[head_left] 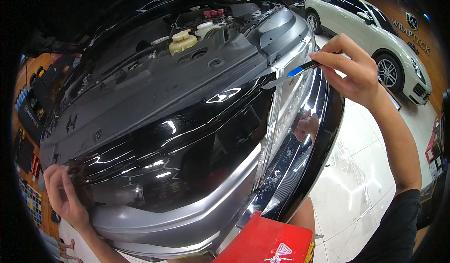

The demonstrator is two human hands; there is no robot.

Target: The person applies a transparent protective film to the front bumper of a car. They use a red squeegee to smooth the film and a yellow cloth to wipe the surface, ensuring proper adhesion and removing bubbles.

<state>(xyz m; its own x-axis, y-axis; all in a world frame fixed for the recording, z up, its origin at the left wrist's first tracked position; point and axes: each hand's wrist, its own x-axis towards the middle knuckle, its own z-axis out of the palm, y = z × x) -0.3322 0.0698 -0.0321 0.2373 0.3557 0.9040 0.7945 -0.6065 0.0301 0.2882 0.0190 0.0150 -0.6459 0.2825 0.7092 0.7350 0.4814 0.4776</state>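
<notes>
open floor [370, 169] right of bumper [323, 136]; red box [267, 239] blocks low centre.

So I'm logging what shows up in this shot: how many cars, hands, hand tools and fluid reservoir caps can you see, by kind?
Cars: 2, the dark car with its hood open and the white car
Hands: 2, left hand and right hand
Hand tools: 1, blue-banded tool
Reservoir caps: 2, cream cap and white cap
Total: 7

Car front, hood open, two hands at work
Right hand [357, 69] pinches blue-tipped tool [300, 69] against headlight [187, 164] edge; left hand [65, 195] presses headlight's opposite corner; white car [375, 33] behind.
</notes>
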